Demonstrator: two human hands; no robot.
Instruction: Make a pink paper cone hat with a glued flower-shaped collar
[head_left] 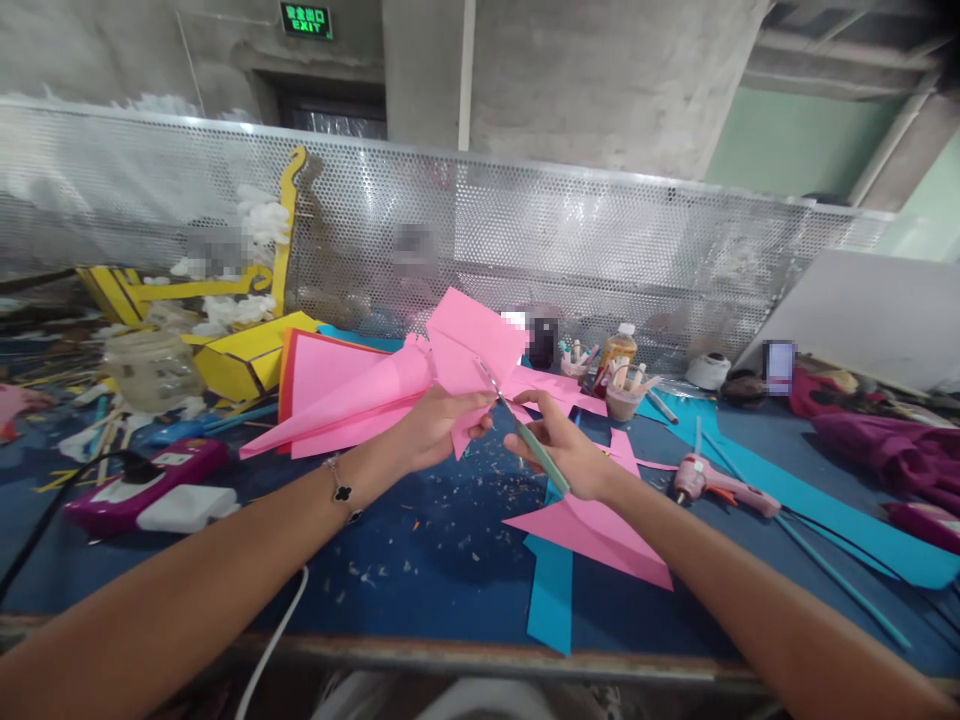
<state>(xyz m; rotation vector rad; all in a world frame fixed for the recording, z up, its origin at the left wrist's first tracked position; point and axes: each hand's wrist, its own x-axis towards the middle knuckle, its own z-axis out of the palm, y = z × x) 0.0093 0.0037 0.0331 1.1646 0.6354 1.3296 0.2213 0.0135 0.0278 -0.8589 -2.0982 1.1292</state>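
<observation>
My left hand [442, 425] is closed on a folded pink paper sheet [476, 335], pinching its lower edge. In my right hand [559, 445] are scissors [534, 440] with a pale green handle, their metal blades against the front of that sheet. Left of my hands lies a pink paper cone shape [360, 395], on top of other pink and red sheets. Below my right hand, a cut pink paper piece [600, 535] rests partly over a blue paper strip [551, 595]. Small paper scraps are scattered on the blue table between my forearms.
A pink glue gun [724, 485] lies at right by long blue paper [825, 505]. On the left are a purple power strip [150, 485], a clear jar [150, 370] and yellow cardboard shapes [251, 355]. A bottle [616, 360] and cup [626, 395] stand behind.
</observation>
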